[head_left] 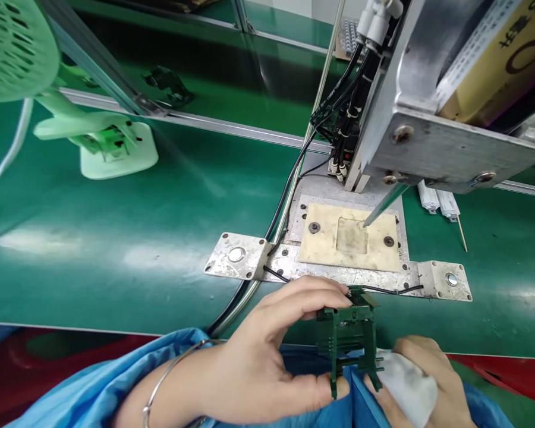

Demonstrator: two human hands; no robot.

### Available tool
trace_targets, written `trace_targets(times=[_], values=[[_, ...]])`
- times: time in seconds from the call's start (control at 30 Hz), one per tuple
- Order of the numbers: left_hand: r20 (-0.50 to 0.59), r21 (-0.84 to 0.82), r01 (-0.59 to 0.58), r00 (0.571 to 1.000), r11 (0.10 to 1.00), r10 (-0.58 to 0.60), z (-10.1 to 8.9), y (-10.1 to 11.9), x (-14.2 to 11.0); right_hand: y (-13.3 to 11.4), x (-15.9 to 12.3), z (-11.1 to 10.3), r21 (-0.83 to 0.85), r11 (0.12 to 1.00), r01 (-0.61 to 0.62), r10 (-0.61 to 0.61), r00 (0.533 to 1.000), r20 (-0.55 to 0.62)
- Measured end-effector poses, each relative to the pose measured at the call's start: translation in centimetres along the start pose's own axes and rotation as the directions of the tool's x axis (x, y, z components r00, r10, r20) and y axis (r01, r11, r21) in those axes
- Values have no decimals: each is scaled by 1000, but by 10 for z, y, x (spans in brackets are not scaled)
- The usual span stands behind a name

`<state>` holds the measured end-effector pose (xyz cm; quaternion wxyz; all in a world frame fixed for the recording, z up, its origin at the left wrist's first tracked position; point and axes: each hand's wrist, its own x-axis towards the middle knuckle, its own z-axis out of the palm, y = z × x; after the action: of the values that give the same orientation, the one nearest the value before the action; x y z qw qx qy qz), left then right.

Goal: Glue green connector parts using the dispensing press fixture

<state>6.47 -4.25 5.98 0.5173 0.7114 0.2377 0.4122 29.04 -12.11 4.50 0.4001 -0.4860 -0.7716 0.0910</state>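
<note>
My left hand [267, 351] grips a dark green plastic frame-like part [351, 336] between thumb and fingers, just in front of the bench edge. The part has an open middle and thin legs pointing down. On its right side, my right hand [432, 374] is closed around a crumpled white cloth [405, 383], which sits close against the part's lower right leg. Some fingers of my right hand are hidden behind the cloth. Beyond both hands lies a cream fixture plate [312, 252] with a square recess, under the rod [386, 205] of a press.
Two push-button boxes, left [237, 255] and right [448, 280], flank the fixture. A metal press head [455, 148] overhangs at right. Black cables [289, 184] run down beside it. A green fan [98, 139] stands at left. White tubes [439, 201] and a thin stick [462, 233] lie at right.
</note>
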Motion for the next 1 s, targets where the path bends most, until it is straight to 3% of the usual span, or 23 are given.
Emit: trace_targets(times=[0.13,0.3,0.73,1.0], values=[[36,-29,2,999,1000,-1,0,2,3,-2,10,14,41,997,65,-68,995,74],[20,-39,12,1000,999,-11,4,-2,1,7,11,15,62,989,134,-139,988,74],[-12,-88,106,994,990,-107,3,-4,3,15,16,16,99,989,112,-112,994,-7],[-26,-103,115,993,988,-118,2,0,0,6,14,9,27,999,45,-49,982,185]])
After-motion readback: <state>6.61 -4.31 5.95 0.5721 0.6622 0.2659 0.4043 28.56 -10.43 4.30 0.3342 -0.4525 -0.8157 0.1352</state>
